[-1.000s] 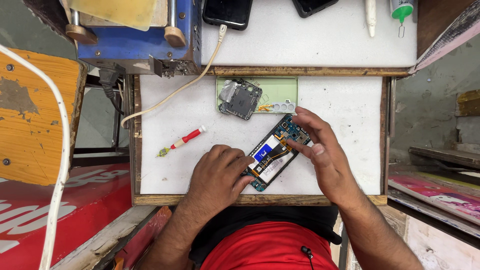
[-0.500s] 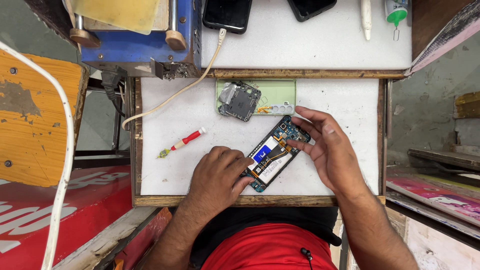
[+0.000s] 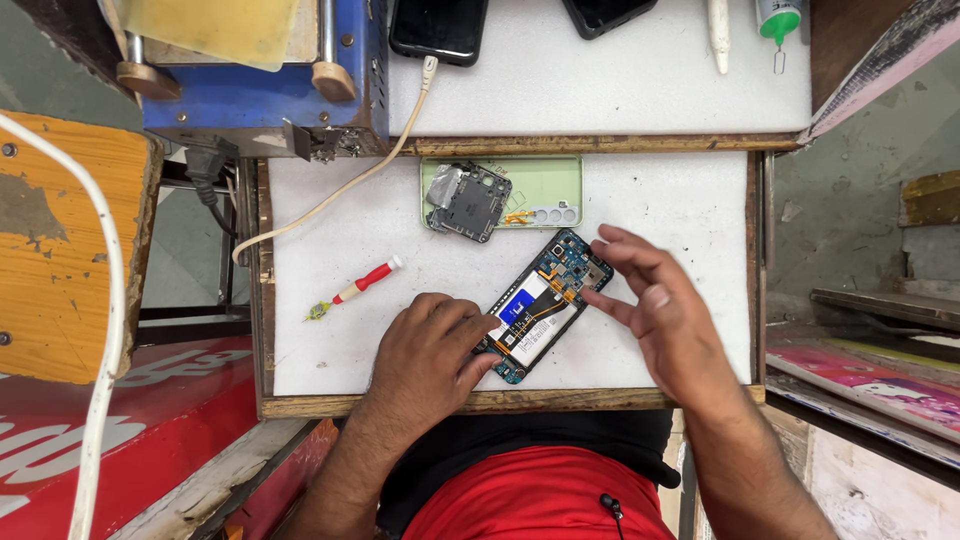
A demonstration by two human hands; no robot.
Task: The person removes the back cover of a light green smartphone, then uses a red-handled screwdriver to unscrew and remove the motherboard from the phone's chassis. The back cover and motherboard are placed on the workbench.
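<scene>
Pressed flat, the left hand (image 3: pixel 425 345) pins the lower end of an opened smartphone (image 3: pixel 543 305) against the white work surface (image 3: pixel 660 215), fingers spread over the phone's near corner rather than curled around it. Just beside the phone's upper end, the right hand (image 3: pixel 665 320) is open, its fingers extended; the fingertips (image 3: pixel 592 297) reach the phone's right edge, though actual contact cannot be told.

Head view: the smartphone lies diagonally near the front edge of the work surface, back removed, exposing a white-and-blue battery, an orange flex strip and a teal circuit board. Behind the phone rests a pale green back cover (image 3: pixel 545 185), with a dark inner frame piece (image 3: pixel 468 202) lying on its left part. Left of the phone, well apart, lies a red-handled screwdriver (image 3: pixel 357 288). A white cable (image 3: pixel 340 190) crosses the surface behind the screwdriver toward a dark phone (image 3: pixel 438 27) on the raised shelf. A blue machine (image 3: pixel 260 95) stands behind the surface's left corner.
</scene>
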